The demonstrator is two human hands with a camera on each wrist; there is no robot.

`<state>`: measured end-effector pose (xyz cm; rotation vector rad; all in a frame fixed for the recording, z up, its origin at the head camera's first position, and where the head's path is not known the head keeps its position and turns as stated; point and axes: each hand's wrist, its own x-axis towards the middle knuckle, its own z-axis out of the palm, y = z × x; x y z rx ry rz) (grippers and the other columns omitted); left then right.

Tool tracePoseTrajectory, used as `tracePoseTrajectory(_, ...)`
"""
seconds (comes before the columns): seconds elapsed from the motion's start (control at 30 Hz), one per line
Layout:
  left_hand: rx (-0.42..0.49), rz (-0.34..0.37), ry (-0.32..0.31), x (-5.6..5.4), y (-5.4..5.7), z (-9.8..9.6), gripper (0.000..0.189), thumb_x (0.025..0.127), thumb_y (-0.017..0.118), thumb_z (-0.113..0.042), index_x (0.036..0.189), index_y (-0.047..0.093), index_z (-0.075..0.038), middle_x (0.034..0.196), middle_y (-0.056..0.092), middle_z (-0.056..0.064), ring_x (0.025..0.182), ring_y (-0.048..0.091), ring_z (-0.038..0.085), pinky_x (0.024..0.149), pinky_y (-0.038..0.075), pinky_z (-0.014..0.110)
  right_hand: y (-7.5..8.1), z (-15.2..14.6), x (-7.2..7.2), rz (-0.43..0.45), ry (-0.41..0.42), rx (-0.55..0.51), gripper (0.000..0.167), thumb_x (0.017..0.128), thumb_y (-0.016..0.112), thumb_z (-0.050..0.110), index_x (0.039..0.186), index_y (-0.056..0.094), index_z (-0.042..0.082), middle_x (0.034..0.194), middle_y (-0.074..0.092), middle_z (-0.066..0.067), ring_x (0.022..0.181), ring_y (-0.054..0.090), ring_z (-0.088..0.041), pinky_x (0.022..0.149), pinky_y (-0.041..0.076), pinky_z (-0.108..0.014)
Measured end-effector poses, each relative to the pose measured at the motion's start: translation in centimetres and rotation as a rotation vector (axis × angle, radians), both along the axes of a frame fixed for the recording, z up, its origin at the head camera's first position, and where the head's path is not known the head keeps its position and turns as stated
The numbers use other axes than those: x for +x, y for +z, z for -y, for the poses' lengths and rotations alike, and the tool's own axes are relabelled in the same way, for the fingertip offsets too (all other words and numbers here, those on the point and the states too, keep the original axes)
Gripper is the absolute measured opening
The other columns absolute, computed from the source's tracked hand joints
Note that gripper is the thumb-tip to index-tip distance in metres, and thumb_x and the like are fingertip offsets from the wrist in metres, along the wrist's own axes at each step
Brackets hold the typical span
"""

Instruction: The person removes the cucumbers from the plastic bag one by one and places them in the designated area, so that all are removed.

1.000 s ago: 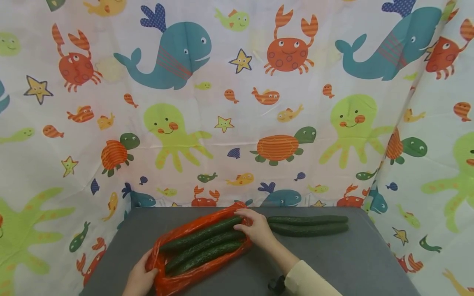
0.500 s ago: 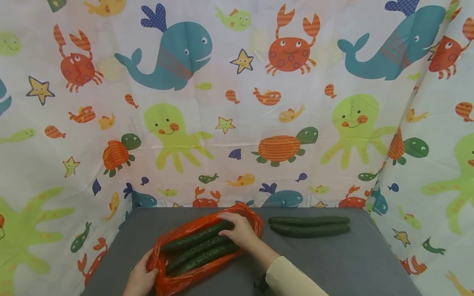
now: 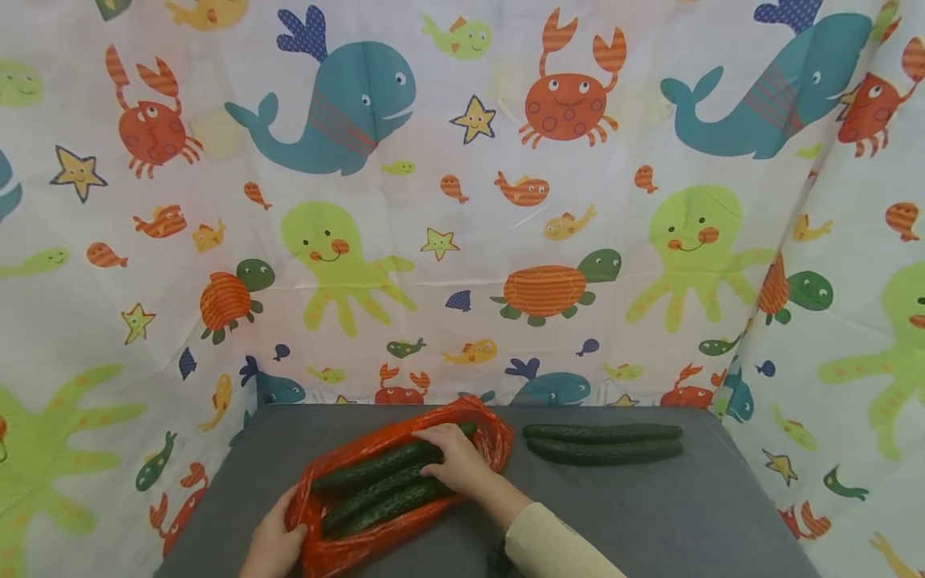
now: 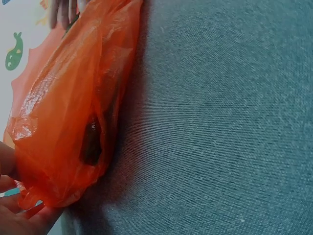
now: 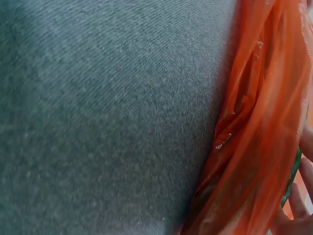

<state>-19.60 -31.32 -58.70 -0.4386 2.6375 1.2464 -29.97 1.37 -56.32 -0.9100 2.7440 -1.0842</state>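
A thin orange-red plastic bag (image 3: 361, 552) lies slanted on the table with its mouth spread wide. Inside it rest three dark green cucumbers (image 3: 376, 470), side by side. My left hand (image 3: 275, 539) pinches the bag's near left end, thumb over the rim; the left wrist view shows fingers against the crumpled plastic (image 4: 58, 132). With my right hand (image 3: 462, 466) I reach over the bag's side and grip the uppermost cucumber, fingers across it and thumb on the near side. In the right wrist view the bag wall (image 5: 269, 127) covers most of the cucumbers.
Two more cucumbers (image 3: 603, 433) lie parallel on the grey table (image 3: 614, 514), right of the bag. A cloth printed with sea animals (image 3: 462, 265) rises behind and on both sides. A small dark object (image 3: 499, 559) shows beneath my right sleeve.
My right hand has moved left and down from the bag's far right end onto the cucumbers inside. That end of the bag now spreads further right. The left hand stays in place.
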Motion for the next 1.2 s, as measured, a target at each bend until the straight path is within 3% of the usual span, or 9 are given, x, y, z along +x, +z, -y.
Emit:
tracePoseTrajectory(0.27,-0.002,-0.002,0.005,0.3,0.2,-0.1,0.072,0.087,0.060,-0.005,0.152,0.032,0.007,0.138,0.052,0.037,0.114,0.060,0.050,0.083,0.055,0.055,-1.1,1.0,-0.1,-0.010,-0.055,0.110,0.062,0.088,0.078,0.028,0.146,0.056,0.024,0.156,0.046,-0.005,0.146,0.035,-0.032,0.103,0.049,-0.051)
tracePoseTrajectory(0.57,-0.008,-0.029,0.007,0.4,0.0,0.0,0.069,0.088,0.060,-0.006,0.151,0.035,0.006,0.135,0.055,0.036,0.111,0.062,0.048,0.082,0.055,0.054,-1.5,1.4,-0.5,-0.095,-0.069,0.130,0.056,0.088,0.077,0.032,0.141,0.061,0.024,0.140,0.059,-0.002,0.132,0.046,-0.027,0.099,0.052,-0.044)
tracePoseTrajectory(0.73,-0.018,-0.060,0.013,0.4,0.0,-0.3,0.069,0.086,0.059,-0.005,0.150,0.036,0.005,0.133,0.057,0.034,0.110,0.063,0.044,0.083,0.056,0.053,-1.4,1.7,-0.5,-0.157,-0.094,0.101,0.045,0.088,0.077,0.025,0.132,0.070,0.022,0.129,0.065,-0.001,0.121,0.052,-0.024,0.092,0.054,-0.036)
tracePoseTrajectory(0.87,0.001,-0.037,0.024,0.5,0.0,-0.3,0.069,0.086,0.058,-0.006,0.151,0.036,0.006,0.133,0.058,0.034,0.105,0.066,0.038,0.078,0.057,0.048,-1.3,1.9,-0.4,-0.187,-0.087,0.092,0.041,0.087,0.076,0.022,0.128,0.072,0.021,0.122,0.065,0.001,0.115,0.052,-0.021,0.088,0.054,-0.030)
tracePoseTrajectory(1.2,-0.003,-0.032,0.014,0.2,0.3,-0.2,0.069,0.089,0.060,-0.008,0.152,0.035,0.005,0.135,0.056,0.035,0.110,0.064,0.044,0.080,0.057,0.049,0.0,1.6,-0.1,-0.216,-0.108,0.027,0.038,0.086,0.077,0.020,0.123,0.075,0.018,0.125,0.068,-0.004,0.111,0.052,-0.022,0.088,0.054,-0.034)
